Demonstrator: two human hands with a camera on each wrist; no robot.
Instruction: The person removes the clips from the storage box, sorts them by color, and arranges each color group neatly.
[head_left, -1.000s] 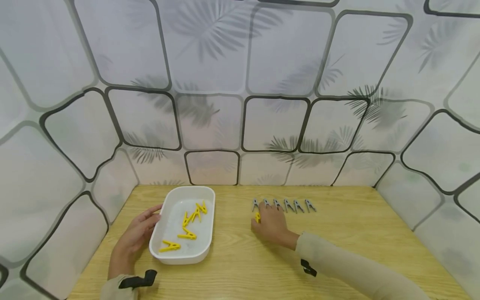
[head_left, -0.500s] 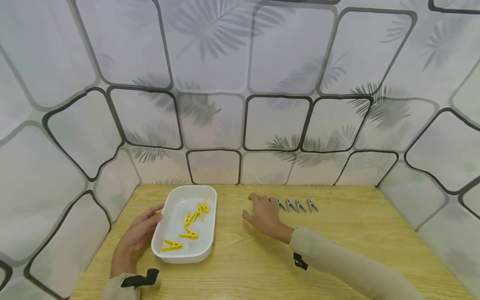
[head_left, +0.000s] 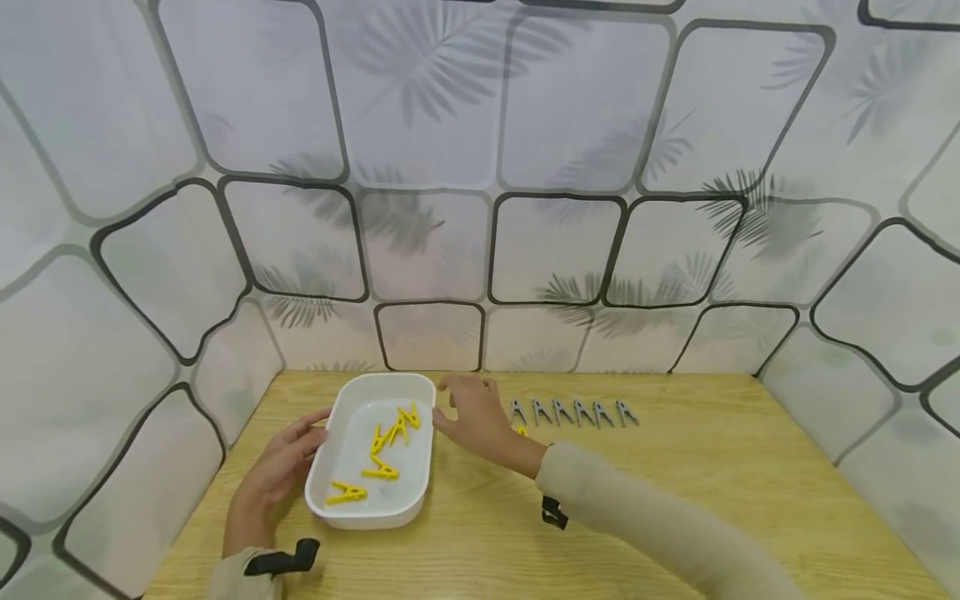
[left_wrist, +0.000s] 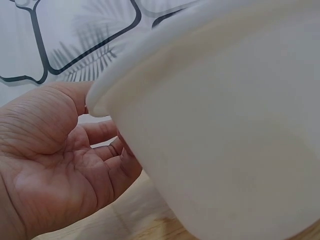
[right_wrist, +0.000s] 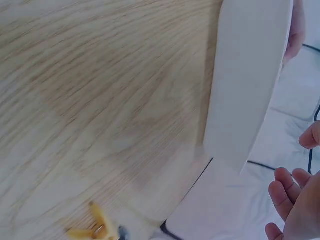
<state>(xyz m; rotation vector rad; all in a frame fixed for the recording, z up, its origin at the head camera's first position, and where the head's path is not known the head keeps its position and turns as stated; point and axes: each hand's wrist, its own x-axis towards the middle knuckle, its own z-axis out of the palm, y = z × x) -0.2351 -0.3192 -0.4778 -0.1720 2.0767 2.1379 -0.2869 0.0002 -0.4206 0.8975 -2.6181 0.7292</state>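
Thumb and fingers of the right hand (head_left: 480, 425) stood apart, just beside the far right part of the white tray's rim; in the right wrist view a gap lay between the thumb and the fingertips. The white tray (head_left: 367, 522) sat on the left half of the table, and the left hand (head_left: 273, 468) held its left side, thumb at the rim and bent fingers against the outer wall beneath it. Five yellow clips (head_left: 382, 471) lay on the tray's floor: three close together toward the far right, one nearer the middle, one by the near left corner. One more yellow clip (right_wrist: 104, 220) lay on the tabletop, partly hidden by the right arm in the head view, just in front of the leftmost grey clip. Six grey clips (head_left: 558, 407) stretched in a row to the right of the right hand, evenly spaced. Both arms wore beige sleeves (head_left: 637, 508) with black straps (head_left: 279, 562) near the wrists. Under everything was a pale wood-grain table (head_left: 465, 550), and behind it hung white sheeting (head_left: 558, 250) printed with dark rounded outlines and grey fronds.
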